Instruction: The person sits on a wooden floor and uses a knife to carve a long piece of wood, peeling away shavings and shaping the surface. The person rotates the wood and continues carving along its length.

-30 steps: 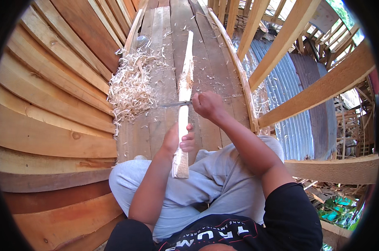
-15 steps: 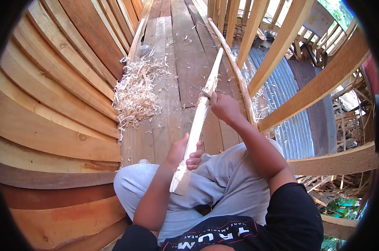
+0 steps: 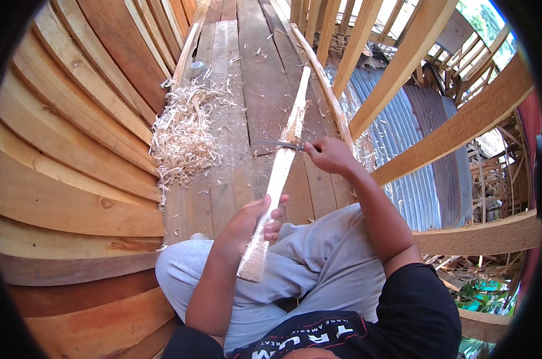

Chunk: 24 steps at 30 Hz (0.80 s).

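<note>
A pale, partly carved length of wood (image 3: pixel 278 179) slants from my lap away over the floor, its far end narrowed to a thin tip. My left hand (image 3: pixel 259 218) wraps round its thicker near part, fingers curled over the right side. In my right hand (image 3: pixel 329 154) is a knife (image 3: pixel 283 144), held by the handle, which my fingers hide. The blade lies across the wood about midway along, pointing left and touching it. Just beyond the blade, the surface looks rougher and browner, with small curls clinging to it.
Curled wood shavings (image 3: pixel 184 134) are heaped at left on the plank floor (image 3: pixel 223 197). A small round clear object (image 3: pixel 198 69) sits beyond them. Upright boards (image 3: pixel 73 191) wall the left side. Wooden railing slats (image 3: pixel 396 72) stand at right, with corrugated metal sheets (image 3: pixel 402 143) below outside.
The knife has turned from a slant to nearly straight across the wood and sits slightly nearer me. The wood has rolled a little in my left hand, and its far tip has shifted left.
</note>
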Motion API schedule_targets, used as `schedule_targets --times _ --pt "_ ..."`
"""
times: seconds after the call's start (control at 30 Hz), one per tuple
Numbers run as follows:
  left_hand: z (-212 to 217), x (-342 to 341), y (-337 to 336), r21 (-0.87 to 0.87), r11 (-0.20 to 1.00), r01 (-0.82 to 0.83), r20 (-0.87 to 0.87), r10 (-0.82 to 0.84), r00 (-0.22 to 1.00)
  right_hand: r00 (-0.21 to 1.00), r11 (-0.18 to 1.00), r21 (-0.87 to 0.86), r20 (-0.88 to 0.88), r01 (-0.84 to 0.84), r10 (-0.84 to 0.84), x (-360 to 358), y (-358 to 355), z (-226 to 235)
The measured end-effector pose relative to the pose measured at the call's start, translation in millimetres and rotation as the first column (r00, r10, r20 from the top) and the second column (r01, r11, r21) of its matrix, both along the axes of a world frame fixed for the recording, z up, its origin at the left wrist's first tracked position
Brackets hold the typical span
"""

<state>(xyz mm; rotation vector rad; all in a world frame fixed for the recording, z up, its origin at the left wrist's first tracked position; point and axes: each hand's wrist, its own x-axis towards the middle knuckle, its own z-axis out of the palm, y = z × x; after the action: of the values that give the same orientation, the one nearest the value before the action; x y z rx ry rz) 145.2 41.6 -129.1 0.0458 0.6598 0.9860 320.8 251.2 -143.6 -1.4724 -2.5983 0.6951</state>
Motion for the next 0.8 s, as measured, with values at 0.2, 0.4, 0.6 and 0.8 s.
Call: schedule_targets --times 0.2,0.4,0.6,0.8 --pt "0.4 1.1 -0.5 -0.121 0.992 0.036 -0.108 -0.049 0.993 0.996 0.982 0.173 -0.049 0.076 -0.068 -26.5 -17.5 -27.2" --pt "-4.0 -1.7 1.7 -0.113 0.993 -0.044 -0.195 0.021 0.981 0.994 0.932 0.348 -0.071 0.102 -0.082 -39.0 -18.8 -35.6" --pt "-8.6 -2.1 -1.5 -0.121 0.985 -0.121 -0.138 0.104 0.985 0.984 0.917 0.364 -0.129 0.162 -0.123 -46.0 -10.2 -47.5" --pt "4.1 10.9 -1.7 -0.132 0.979 -0.158 -0.186 0.133 0.974 0.982 0.855 0.503 -0.186 0.127 -0.037 -39.1 16.5 -65.6"
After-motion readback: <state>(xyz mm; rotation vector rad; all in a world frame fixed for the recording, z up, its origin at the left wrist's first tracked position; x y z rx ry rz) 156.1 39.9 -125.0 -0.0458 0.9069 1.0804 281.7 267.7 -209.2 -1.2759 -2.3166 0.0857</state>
